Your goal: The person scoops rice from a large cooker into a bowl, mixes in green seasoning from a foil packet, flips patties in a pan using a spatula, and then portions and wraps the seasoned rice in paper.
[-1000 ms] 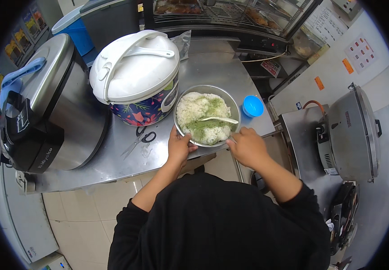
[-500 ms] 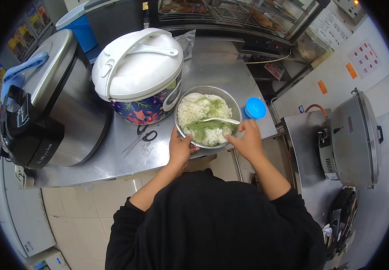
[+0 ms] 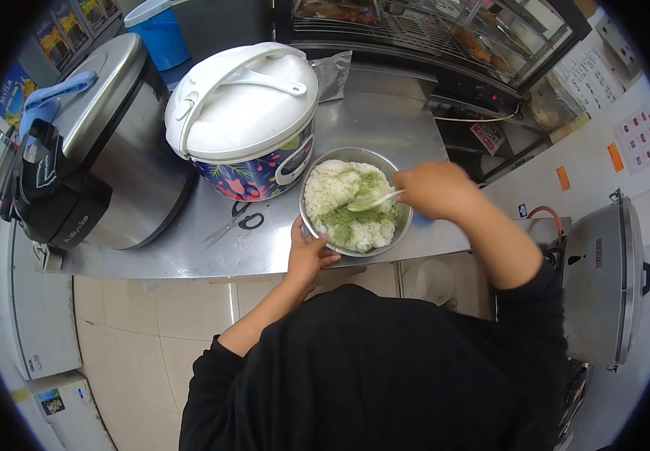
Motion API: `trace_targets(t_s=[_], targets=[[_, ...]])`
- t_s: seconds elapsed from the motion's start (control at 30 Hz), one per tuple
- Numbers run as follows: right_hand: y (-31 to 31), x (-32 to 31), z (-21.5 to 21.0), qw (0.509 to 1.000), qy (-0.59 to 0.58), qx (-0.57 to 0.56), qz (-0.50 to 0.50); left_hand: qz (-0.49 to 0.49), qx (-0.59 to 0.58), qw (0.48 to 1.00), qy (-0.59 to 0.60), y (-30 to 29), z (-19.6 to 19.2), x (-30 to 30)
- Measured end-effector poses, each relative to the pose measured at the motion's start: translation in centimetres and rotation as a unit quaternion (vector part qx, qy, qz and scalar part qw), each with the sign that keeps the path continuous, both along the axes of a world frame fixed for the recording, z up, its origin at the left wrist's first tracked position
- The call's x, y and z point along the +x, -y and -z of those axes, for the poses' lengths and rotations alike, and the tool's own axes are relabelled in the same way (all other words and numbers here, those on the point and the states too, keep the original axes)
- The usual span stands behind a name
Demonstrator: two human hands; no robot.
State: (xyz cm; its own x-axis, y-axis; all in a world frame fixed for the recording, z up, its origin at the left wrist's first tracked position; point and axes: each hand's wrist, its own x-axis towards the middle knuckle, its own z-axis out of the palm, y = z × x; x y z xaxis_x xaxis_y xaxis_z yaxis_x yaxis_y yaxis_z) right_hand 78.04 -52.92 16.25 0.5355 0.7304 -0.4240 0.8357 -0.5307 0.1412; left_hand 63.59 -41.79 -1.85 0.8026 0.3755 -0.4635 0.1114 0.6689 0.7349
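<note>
A round steel bowl [image 3: 405,232] sits near the table's front edge, heaped with white rice [image 3: 332,186] that has green seasoning or sauce spread over its middle and right. My left hand [image 3: 309,256] grips the bowl's near-left rim, thumb on the outside wall and fingers curled beneath. Over the bowl's right side, my right hand [image 3: 438,189] is closed around the handle of a white spoon [image 3: 386,198]. The spoon's bowl end is down in the green part of the rice.
Left of the bowl stand a flowered rice container with a white lid [image 3: 250,113] and a big steel rice cooker [image 3: 133,165]. Black-handled scissors [image 3: 244,220] lie in front. A glass display warmer [image 3: 445,37] is behind; another large metal cooker [image 3: 599,278] stands right.
My right hand has risen and moved right, now gripping the spoon that lay in the rice. The green has spread further. The blue cup is now mostly hidden behind my right arm.
</note>
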Motion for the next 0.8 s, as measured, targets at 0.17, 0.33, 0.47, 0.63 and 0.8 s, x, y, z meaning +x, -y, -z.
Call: trace_targets(t_s=[0.17, 0.33, 0.47, 0.63, 0.8], targets=[[1.8, -2.0, -0.5, 0.998, -0.023, -0.061, -0.026, -0.01, 0.011, 1.0, 0.009, 0.4, -0.2, 0.6], [2.7, -4.7, 6.6, 0.997, -0.068, 0.037, 0.031, 0.021, 0.042, 0.999, 0.026, 1.0, 0.2, 0.5], [3.3, -3.8, 10.0, 0.966, -0.131, 0.182, 0.126, 0.009, 0.054, 0.997, 0.047, 1.5, -0.5, 0.6], [5.1, 1.3, 12.9, 0.909, -0.236, 0.319, 0.126, -0.01, 0.062, 0.998, 0.029, 1.8, 0.0, 0.6], [5.2, 5.0, 8.3, 0.793, -0.414, 0.131, 0.427, -0.046, 0.071, 0.996, 0.022, 1.9, -0.2, 0.3]])
